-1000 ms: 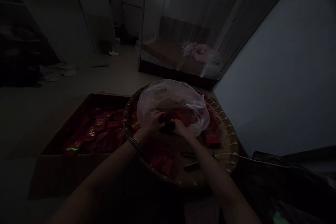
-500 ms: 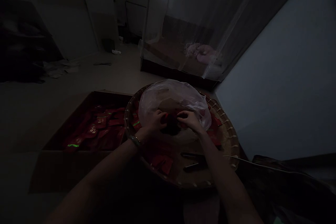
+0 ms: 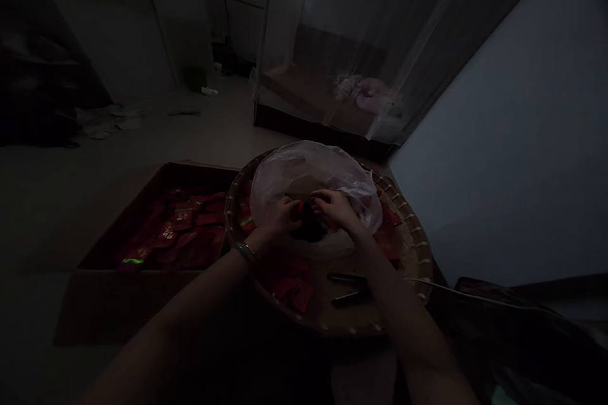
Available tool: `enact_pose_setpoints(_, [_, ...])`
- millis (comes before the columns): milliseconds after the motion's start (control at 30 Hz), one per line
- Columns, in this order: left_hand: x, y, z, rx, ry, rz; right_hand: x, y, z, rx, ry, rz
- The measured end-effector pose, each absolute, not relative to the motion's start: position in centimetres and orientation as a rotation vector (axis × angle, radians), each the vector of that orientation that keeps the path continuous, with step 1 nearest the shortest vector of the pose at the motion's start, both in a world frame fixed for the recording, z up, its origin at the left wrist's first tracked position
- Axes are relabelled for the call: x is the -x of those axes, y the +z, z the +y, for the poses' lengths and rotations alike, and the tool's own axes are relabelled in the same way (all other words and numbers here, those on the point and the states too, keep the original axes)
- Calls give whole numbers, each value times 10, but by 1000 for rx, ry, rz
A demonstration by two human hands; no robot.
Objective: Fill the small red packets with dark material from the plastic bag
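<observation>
The scene is very dark. A round woven basket tray [image 3: 413, 228] lies in front of me with a clear plastic bag [image 3: 304, 168] on it. My left hand [image 3: 280, 218], with a bangle on the wrist, has its fingers curled at the bag's mouth. My right hand [image 3: 335, 205] is pinched close beside it over a dark bundle [image 3: 308, 228] between the two hands. Red packets [image 3: 292, 288] lie loose on the tray near me and to the right.
A cardboard box [image 3: 95, 266] holding several red packets [image 3: 183, 221] stands left of the tray. Two dark slim tools [image 3: 349, 288] lie on the tray near my right forearm. A net-covered bed frame [image 3: 332, 114] stands beyond, a pale wall at right.
My right hand has moved up and farther into the bag's mouth, from the tray edge of the bag to just above the dark bundle. My left hand has stayed in place.
</observation>
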State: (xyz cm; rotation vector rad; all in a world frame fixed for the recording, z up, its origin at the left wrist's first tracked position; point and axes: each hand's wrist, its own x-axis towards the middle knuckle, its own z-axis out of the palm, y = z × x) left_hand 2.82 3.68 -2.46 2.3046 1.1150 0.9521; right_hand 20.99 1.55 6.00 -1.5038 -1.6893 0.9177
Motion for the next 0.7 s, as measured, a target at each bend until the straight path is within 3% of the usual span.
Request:
enact_pose_setpoints(400, [-33, -13, 32, -2216, 952, 1022, -202, 40, 0, 1658, 489, -1986])
enact_pose_setpoints(533, [-29, -9, 34, -1860, 974, 934, -220, 45, 1, 1577, 665, -1891])
enact_pose_setpoints(700, [-26, -4, 34, -1502, 659, 820, -231, 49, -5, 1480, 916, -1779])
